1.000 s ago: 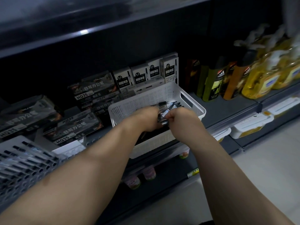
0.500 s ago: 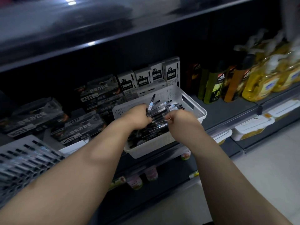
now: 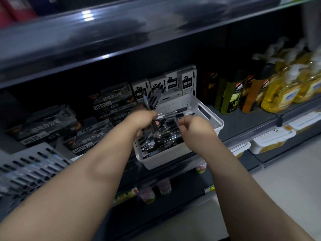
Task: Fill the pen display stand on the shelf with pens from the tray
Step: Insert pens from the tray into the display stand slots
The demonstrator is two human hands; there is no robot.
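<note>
A white perforated tray sits on the shelf edge, holding many loose black pens. My left hand grips a bunch of pens upright over the tray's left side, their black ends fanning out above my fist. My right hand hovers over the tray's middle with curled fingers; whether it pinches a pen is hidden. The grey pen display stand lies at the far left, with several pens in its slots.
Dark pen boxes marked HQ35 are stacked behind the stand and tray. White refill boxes stand at the back. Bottles and yellow soap dispensers fill the shelf to the right. An upper shelf overhangs.
My left hand has lifted a bunch of pens out of the tray and turned them upright. My right hand has let go of them and drawn slightly right.
</note>
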